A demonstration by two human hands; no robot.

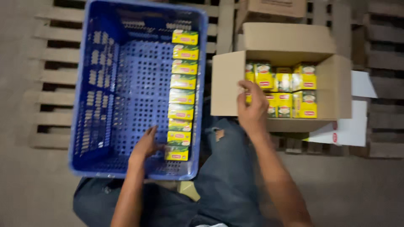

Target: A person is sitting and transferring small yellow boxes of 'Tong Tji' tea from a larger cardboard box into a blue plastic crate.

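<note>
- A blue perforated plastic crate (126, 84) sits on wooden pallets (54, 75); most of its floor is bare.
- Along the crate's right wall runs a single row of small yellow-and-green boxes (182, 96), laid one behind the other from the far end down to the near end.
- To the right of the crate stands an open cardboard carton (227, 84) with its flaps folded outward, also on the pallets.
- Inside the carton are more yellow boxes (294, 90) of the same kind, packed tight in at least two layers; the picture is blurred, so their exact count cannot be told.
- A second, shut cardboard box (273, 7) lies behind the carton, and white sheets of card (353, 126) lie beside and under its right side.
- The left hand (145, 145) is inside the crate at the near end of the row, fingers loosely spread and touching the nearest box (176, 153); it does not look closed around it.
- The right hand (251, 109) reaches over the carton's near wall, fingers curled in among the left-most boxes; whether it grips one cannot be told.
- The person's legs in blue jeans (223, 176) lie between crate and carton.
</note>
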